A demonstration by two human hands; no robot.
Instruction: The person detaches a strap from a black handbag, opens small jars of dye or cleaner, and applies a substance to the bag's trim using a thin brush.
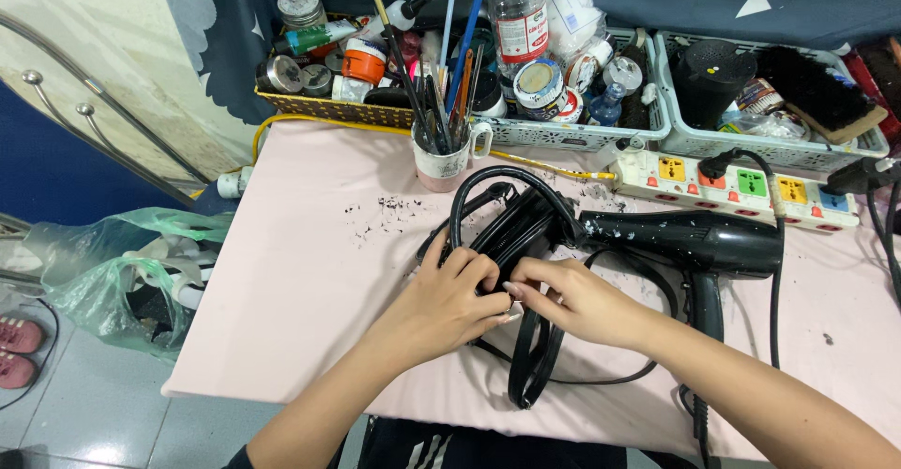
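Strap [527,356], black, glossy, looped

- We see the scene evenly and brightly lit, with soft light that seems to fall from above; no lamp shows.
- Shadows on the pink table [310,272] are faint: a thin soft one hugs the left hand [450,302] and right hand [572,300], another lies under the black hair dryer [690,241].
- A mild sheen runs along the hair dryer's barrel and the glossy black straps [530,356]; nothing is blown out.
- Focus is sharp across the table; we find no motion blur.
- Wide-angle distortion bends the table's far edge and the metal rail [103,122] at the left.
- The floor at the lower left corner is slightly dimmer.
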